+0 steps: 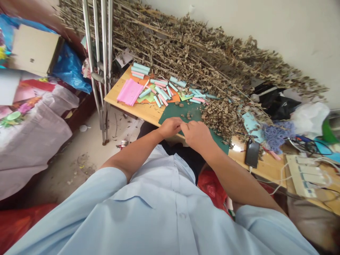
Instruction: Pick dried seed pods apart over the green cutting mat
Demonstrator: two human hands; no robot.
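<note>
My left hand (171, 127) and my right hand (196, 134) meet over the front edge of the green mat (170, 112), fingers curled and fingertips together. Whatever they pinch is too small or hidden to make out. Just beyond my fingers, several small brown clumps (189, 115) lie on the mat. A heap of dried leaves (223, 118) covers the mat's right part, close to my right hand. Behind the mat are many blue and pink paper rolls (162, 100), scattered over orange and green paper. A pink paper stack (130, 92) is at the table's left end.
Long dried stalks (186, 46) pile along the wall. Metal crutches (103, 71) stand at the table's left corner. A phone (252, 153), blue yarn (277, 136) and a power strip (305, 175) with cables lie to the right. A cloth-covered bed (39, 131) is at left.
</note>
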